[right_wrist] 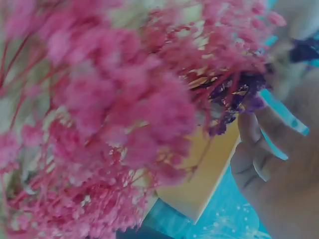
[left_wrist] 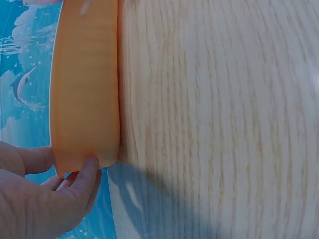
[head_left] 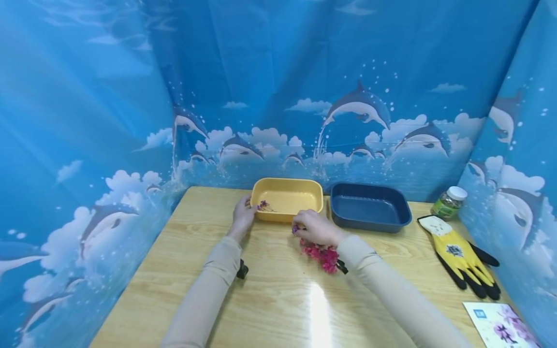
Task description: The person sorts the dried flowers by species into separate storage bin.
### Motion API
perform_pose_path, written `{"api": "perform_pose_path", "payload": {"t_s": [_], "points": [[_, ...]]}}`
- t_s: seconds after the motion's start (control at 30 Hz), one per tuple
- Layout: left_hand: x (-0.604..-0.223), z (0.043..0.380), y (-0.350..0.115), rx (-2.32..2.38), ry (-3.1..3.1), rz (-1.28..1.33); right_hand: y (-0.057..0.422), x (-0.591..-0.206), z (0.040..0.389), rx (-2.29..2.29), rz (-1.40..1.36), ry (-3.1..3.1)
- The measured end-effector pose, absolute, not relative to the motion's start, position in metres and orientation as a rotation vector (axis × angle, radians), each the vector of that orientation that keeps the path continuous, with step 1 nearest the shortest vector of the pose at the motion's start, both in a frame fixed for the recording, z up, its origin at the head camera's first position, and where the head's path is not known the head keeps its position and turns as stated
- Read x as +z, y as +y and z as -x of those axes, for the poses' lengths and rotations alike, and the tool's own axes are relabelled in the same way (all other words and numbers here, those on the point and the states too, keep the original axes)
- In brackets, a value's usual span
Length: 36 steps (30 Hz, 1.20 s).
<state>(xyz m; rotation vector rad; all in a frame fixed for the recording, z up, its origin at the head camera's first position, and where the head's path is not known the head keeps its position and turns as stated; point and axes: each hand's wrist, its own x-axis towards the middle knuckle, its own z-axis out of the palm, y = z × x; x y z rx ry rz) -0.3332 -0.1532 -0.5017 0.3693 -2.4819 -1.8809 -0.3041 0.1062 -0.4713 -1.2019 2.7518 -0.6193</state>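
Note:
My left hand (head_left: 244, 212) grips the left end of a yellow rectangular tray (head_left: 287, 217). In the left wrist view its fingers bend around the corner of the tray (left_wrist: 87, 89). Inside the tray, at the left, lies a small sprig of purple flowers (head_left: 264, 206). At the tray's front right side, my right hand (head_left: 317, 227) pinches purple dried flowers (head_left: 297, 229). Pink dried flowers (head_left: 323, 256) spread below that hand and fill much of the right wrist view; whether the fingers hold their stems too is hidden.
A dark blue tray (head_left: 370, 224) stands right of the yellow one. Farther right are a jar with a white lid (head_left: 449, 202), yellow and black gloves (head_left: 461, 253) and a flower-printed card (head_left: 500, 324). A dolphin-printed curtain (head_left: 278, 96) surrounds the wooden table (head_left: 270, 290).

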Motion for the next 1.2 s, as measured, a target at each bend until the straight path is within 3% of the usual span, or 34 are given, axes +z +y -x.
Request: {"api": "perform_pose_path", "payload": {"t_s": [0.37, 0.9, 1.2], "points": [[-0.502, 0.331, -0.154, -1.867, -2.478, -0.346, 0.130, -0.447, 0.296, -1.192, 0.829, 2.467], [-0.500, 0.328, -0.153, -1.926, -2.464, -0.346, 0.162, -0.457, 0.278, -1.399, 0.757, 2.570], [-0.502, 0.328, -0.152, -1.887, -2.485, -0.342, 0.169, -0.472, 0.269, -1.335, 0.535, 2.674]]}}
